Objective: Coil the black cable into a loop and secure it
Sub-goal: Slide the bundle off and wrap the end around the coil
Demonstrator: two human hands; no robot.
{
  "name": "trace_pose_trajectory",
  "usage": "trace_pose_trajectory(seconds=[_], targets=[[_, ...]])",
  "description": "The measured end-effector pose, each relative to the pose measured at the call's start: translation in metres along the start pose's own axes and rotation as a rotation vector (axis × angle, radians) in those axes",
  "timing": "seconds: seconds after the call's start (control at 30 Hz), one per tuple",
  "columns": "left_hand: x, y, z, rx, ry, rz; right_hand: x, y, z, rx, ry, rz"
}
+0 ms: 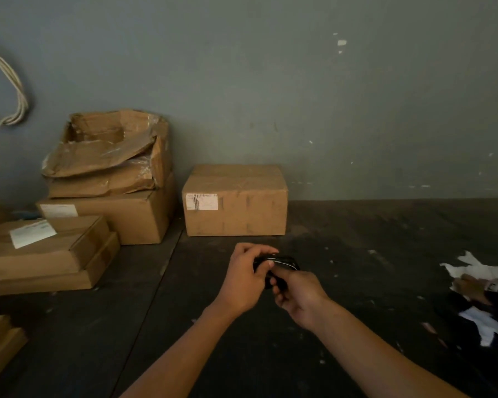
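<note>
Grey-green wall (299,96) across the whole back, scuffed and flecked with pale chips. Below it, dark tabletop (371,254), dusty, speckled with pale scraps, split by a seam running down its left part. At left, a stack of cardboard boxes (104,214), flat ones in front with a white label on top, a bigger one behind, and a torn, crumpled open carton (110,150) on top of that. Just right of the stack and against the wall, a closed box (236,202) with a white shipping label on its front left corner. At the right edge, a heap of white and dark scraps (483,305), blurred, make-up unclear. Far left on the wall, looped pale cord (15,93) hanging down. Near the middle, above the tabletop and in front of the closed box, left hand (247,280) and right hand (302,297) close together, forearms reaching in from the bottom edge. Between them, black cable (282,261) bunched into a small tight coil with pale glints across it. Left fingers curled over the coil's left side, thumb pressed on it; right fingers pinching its lower part.
</note>
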State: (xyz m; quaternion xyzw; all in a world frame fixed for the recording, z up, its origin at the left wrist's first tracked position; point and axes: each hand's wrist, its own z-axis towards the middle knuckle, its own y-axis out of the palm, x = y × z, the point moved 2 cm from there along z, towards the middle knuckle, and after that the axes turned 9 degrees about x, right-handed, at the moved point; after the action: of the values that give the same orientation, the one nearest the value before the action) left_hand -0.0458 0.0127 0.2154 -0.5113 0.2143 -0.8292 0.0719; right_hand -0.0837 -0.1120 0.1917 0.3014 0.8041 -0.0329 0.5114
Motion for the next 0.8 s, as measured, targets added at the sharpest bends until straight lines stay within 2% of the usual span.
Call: trace_pose_trajectory(seconds=[0.2, 0.43, 0.53, 0.63, 0.8], targets=[[-0.008, 0.005, -0.014, 0.027, -0.123, -0.089, 0.011, 0.002, 0.000, -0.073, 0.012, 0.120], [-0.012, 0.002, -0.014, 0.106, -0.131, -0.132, 0.012, 0.001, -0.004, -0.187, -0.041, 0.098], [-0.015, -0.001, -0.013, 0.186, -0.155, -0.152, 0.008, 0.000, -0.009, -0.154, -0.080, 0.025], [-0.016, -0.002, -0.013, 0.242, -0.214, -0.174, 0.009, -0.003, -0.013, -0.058, -0.200, -0.065], [-0.016, -0.002, -0.007, 0.186, -0.269, -0.184, 0.006, -0.007, -0.017, 0.001, -0.487, -0.164]])
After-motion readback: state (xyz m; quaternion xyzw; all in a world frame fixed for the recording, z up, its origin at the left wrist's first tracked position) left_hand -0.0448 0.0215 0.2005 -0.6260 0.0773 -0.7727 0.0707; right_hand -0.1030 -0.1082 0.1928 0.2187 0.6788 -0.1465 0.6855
